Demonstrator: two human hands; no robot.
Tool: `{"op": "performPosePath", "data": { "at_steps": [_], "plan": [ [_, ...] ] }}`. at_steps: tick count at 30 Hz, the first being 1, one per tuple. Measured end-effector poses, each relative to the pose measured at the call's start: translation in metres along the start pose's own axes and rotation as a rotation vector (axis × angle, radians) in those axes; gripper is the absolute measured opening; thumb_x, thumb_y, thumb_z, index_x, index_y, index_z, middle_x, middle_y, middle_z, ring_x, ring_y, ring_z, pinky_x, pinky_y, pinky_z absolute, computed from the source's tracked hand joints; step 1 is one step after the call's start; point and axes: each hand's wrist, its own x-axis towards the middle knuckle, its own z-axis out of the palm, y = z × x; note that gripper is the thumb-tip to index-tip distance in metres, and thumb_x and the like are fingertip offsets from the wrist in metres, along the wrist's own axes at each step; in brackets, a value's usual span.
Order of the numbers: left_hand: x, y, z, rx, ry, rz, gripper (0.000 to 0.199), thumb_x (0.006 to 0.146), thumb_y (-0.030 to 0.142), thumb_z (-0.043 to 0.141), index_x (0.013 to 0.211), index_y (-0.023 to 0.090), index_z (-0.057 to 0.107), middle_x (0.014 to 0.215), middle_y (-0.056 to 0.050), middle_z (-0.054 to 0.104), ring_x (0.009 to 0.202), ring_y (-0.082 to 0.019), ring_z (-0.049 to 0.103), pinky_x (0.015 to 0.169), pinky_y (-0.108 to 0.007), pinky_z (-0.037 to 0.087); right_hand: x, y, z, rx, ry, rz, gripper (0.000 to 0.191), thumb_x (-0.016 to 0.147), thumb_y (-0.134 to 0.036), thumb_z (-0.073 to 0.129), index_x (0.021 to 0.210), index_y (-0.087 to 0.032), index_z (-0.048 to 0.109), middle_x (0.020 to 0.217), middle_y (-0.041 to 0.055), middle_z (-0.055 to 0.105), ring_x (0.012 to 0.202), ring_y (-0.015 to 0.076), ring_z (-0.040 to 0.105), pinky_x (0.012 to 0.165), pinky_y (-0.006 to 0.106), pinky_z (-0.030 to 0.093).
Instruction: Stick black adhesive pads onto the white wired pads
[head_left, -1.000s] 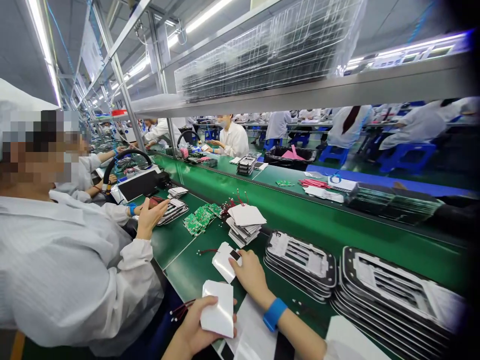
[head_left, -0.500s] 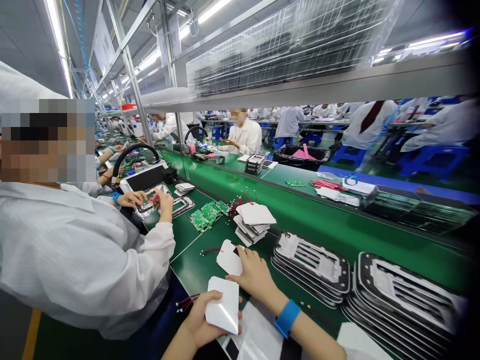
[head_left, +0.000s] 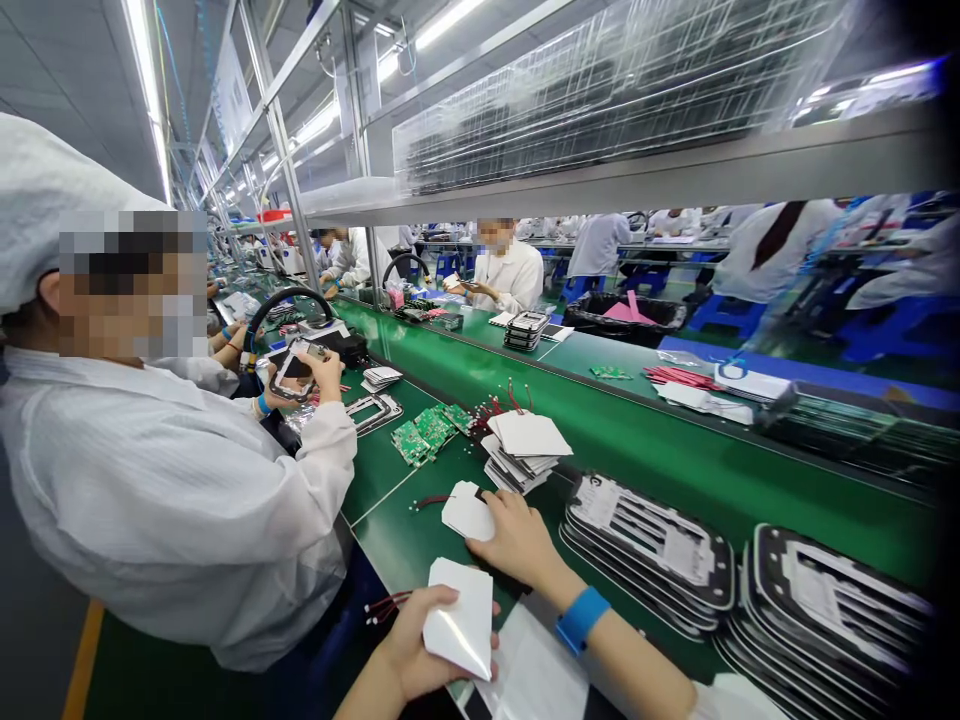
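Near the bottom centre, my left hand [head_left: 416,640] is wrapped round a small stack of white flat packs [head_left: 461,615], with red wires sticking out to the left. My right hand [head_left: 517,535], with a blue wristband [head_left: 583,620], has its fingers on the right side of another white pack [head_left: 466,512] at the green table; this pack's red wire points left. Just behind it stands a pile of white packs [head_left: 529,437] with red wires beside it. A translucent sheet [head_left: 544,665] lies under my right forearm.
Stacks of black-edged frames [head_left: 649,540] and more frames [head_left: 832,600] stand at the right. Green circuit boards [head_left: 427,432] lie left of the pile. A co-worker [head_left: 180,480] in white sits close on the left, holding a frame. A metal shelf [head_left: 637,175] spans above.
The whole view has shifted slightly, so things sit farther right. Both my hands keep their holds. The co-worker on the left has lifted a frame off the table.
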Motion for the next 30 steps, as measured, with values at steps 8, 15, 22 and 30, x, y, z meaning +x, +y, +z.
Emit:
{"op": "performPosePath", "data": {
  "at_steps": [8,15,22,30],
  "plan": [
    [0.002,0.0,0.0,-0.007,-0.024,-0.011,0.047,0.069,0.029,0.056,0.108,0.003,0.062,0.094,-0.014,0.069,0.077,-0.027,0.062,0.073,-0.043,0.043,0.013,-0.01,0.0,0.006,-0.094,-0.048,0.075,0.072,-0.054,0.063,0.134,-0.015,0.044,0.134,0.0189,0.049,0.124,0.0341,0.042,0.093,0.045,0.033],
    [0.001,0.001,0.0,-0.007,-0.042,-0.016,0.047,0.07,0.03,0.055,0.109,0.005,0.062,0.097,-0.014,0.068,0.078,-0.027,0.062,0.075,-0.044,0.042,0.018,-0.015,-0.012,-0.039,-0.195,-0.07,0.07,0.076,-0.043,0.06,0.137,-0.015,0.043,0.125,0.0198,0.054,0.118,0.0363,0.047,0.091,0.049,0.035],
    [0.004,0.001,-0.003,-0.006,-0.052,-0.031,0.049,0.071,0.03,0.054,0.112,0.005,0.059,0.097,-0.014,0.068,0.079,-0.028,0.063,0.077,-0.046,0.04,0.034,-0.025,-0.017,-0.114,-0.341,-0.075,0.086,0.071,-0.05,0.071,0.143,-0.016,0.037,0.141,0.0193,0.041,0.127,0.0391,0.039,0.096,0.054,0.038],
    [0.002,0.004,0.003,0.005,-0.076,-0.04,0.045,0.07,0.029,0.054,0.111,0.011,0.058,0.097,-0.013,0.068,0.078,-0.027,0.063,0.077,-0.046,0.037,0.051,-0.027,-0.027,-0.128,-0.438,-0.087,0.06,0.082,-0.04,0.067,0.134,-0.019,0.045,0.139,0.0126,0.043,0.124,0.0332,0.044,0.092,0.051,0.046]
  ]
}}
